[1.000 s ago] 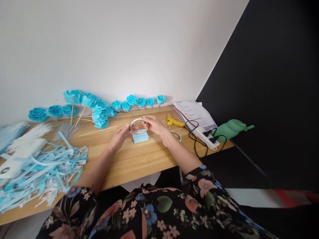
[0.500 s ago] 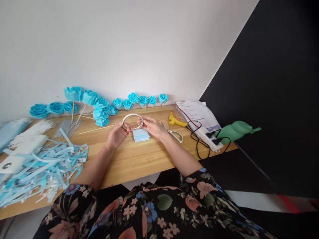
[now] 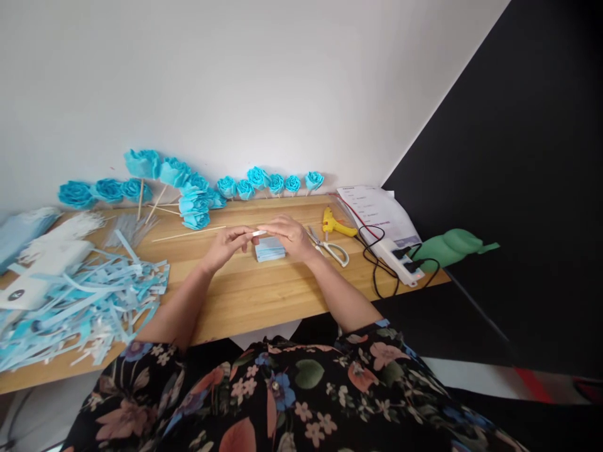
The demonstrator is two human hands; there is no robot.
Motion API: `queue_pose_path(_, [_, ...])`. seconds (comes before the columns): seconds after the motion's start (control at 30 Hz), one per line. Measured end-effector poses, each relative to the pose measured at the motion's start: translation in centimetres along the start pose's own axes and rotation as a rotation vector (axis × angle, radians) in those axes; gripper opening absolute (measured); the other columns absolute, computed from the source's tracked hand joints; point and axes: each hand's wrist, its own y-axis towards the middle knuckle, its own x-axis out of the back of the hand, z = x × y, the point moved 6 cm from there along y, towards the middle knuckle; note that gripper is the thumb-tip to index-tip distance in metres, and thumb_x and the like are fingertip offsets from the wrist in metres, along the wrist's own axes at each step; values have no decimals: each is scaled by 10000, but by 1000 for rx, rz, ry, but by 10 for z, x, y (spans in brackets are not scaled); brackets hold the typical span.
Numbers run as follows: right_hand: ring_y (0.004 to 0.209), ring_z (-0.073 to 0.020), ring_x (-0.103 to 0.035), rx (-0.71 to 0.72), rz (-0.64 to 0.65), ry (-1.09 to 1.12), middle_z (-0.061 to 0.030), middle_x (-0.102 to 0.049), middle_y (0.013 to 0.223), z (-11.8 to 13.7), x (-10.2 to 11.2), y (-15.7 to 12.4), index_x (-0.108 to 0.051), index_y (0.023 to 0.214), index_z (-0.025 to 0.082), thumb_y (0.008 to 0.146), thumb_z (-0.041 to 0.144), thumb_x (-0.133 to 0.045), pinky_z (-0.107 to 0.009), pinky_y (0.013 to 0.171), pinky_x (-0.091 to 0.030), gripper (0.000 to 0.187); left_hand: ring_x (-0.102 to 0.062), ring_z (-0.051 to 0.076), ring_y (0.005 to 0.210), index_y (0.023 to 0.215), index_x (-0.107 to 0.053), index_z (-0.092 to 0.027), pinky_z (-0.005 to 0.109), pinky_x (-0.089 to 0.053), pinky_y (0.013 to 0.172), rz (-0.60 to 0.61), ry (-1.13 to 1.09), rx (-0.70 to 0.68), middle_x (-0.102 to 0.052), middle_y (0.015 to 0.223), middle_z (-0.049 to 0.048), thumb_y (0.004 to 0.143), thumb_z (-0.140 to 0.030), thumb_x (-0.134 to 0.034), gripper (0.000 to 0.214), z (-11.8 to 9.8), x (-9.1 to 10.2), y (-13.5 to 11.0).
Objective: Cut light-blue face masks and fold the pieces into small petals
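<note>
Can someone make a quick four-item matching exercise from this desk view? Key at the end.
Things:
1. white item
2. glue gun
3. power strip
4. flowers

Descriptions:
A. blue, lined up beside the wall
B. has black plugs in it
C. held between the left hand and right hand
D. yellow

Pairs: 1-C, 2-D, 3-B, 4-A

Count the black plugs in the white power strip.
2. Both sit in the power strip: the farther plug toward its middle, the nearer plug closer to its near end. No others appear hidden.
</note>
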Motion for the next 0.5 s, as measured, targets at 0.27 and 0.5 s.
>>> queue_pose_path(0.27, [1159,-201,-613,26,-237,-273,-85,-713,1210,-3,27,-1,-732,1168,235,996,330,-516,-389,1049,-444,292,-554,163,632,692,-677,-179,280,-425,633,-145,41,14,-615,632,19,794,-446,-683,285,14,8,3])
queue_pose_path(0.5, [1053,-215,-663,-309,-287,-571,-103,-740,1105,-9,96,-71,-731,1129,169,970,240,-513,-341,949,-485,279,-629,168,679,621,-614,-187,283,-462,704,-227,-166,-11,-550,585,-15,799,-392,-673,278,33,12,5])
